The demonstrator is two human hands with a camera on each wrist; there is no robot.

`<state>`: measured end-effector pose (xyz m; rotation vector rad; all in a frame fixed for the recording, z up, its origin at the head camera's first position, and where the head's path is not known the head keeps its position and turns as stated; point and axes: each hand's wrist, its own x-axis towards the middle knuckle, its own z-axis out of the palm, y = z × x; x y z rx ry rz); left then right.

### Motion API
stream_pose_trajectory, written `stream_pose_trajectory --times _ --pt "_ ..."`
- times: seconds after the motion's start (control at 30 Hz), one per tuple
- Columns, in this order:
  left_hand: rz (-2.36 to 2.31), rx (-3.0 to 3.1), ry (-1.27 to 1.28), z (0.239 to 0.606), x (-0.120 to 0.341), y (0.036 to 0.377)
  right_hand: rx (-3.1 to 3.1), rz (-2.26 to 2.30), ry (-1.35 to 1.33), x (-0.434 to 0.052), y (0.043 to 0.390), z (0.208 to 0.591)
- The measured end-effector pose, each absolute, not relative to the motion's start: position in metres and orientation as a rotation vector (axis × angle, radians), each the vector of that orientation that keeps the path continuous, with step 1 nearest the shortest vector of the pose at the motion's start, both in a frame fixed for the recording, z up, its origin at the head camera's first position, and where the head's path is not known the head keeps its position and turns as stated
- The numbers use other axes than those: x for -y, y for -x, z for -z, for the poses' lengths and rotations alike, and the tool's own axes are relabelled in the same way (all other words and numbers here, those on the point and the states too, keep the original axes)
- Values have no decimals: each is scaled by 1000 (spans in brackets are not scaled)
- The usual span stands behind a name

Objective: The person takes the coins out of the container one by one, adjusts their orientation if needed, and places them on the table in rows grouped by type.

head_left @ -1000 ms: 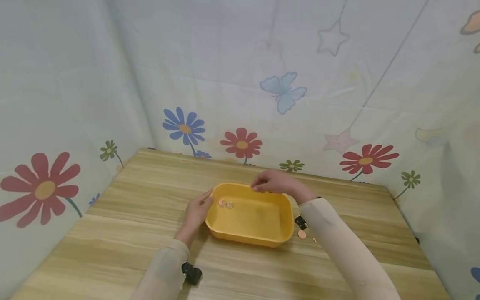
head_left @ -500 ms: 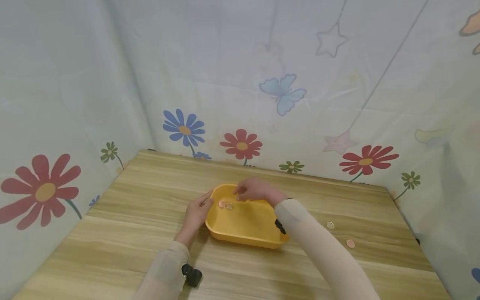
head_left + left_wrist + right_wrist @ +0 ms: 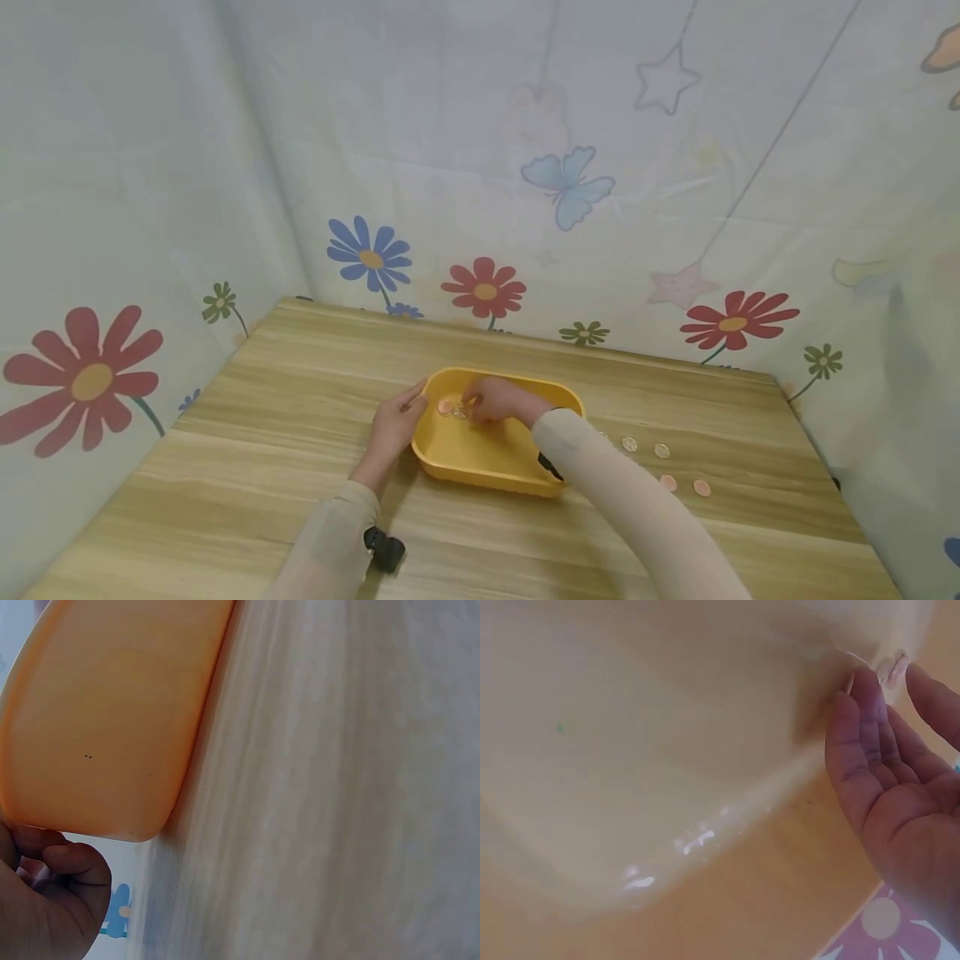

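Observation:
A yellow plastic tray point(image 3: 487, 480) stands on the table. At its left end my left hand point(image 3: 393, 427) grips the rim between thumb and fingers; the left wrist view shows that hand point(image 3: 56, 900) at the tray's corner. My right hand point(image 3: 491, 400) reaches down inside the tray, its fingertips close to a copper-coloured coin point(image 3: 446, 407) and a silver-coloured coin point(image 3: 460, 412) on the tray floor. In the right wrist view, the thin edge of a coin point(image 3: 850, 682) shows pinched between thumb and fingertips of the right hand point(image 3: 900, 772).
Right of the tray, silver-coloured coins point(image 3: 629, 444) and copper-coloured coins point(image 3: 701, 488) lie on the wooden table point(image 3: 315, 358), partly hidden by the right sleeve point(image 3: 637, 500). A flower-printed cloth wall point(image 3: 450, 167) borders the table's back and sides.
My right hand has moved from over the tray's far rim leftward and down to the coins inside. More coins on the table now show beside the sleeve. My left hand has stayed put.

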<state>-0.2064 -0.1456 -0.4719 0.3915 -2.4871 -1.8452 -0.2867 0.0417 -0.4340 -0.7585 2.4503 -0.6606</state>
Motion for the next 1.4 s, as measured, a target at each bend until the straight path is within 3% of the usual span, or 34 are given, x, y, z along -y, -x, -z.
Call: stream_pose_trajectory --times 0.7,1.4 --pt "1834 2481 -385 469 144 208 -2624 725 935 -36 289 467" --pt "1833 2487 -379 472 146 207 -2584 639 856 -39 292 436"
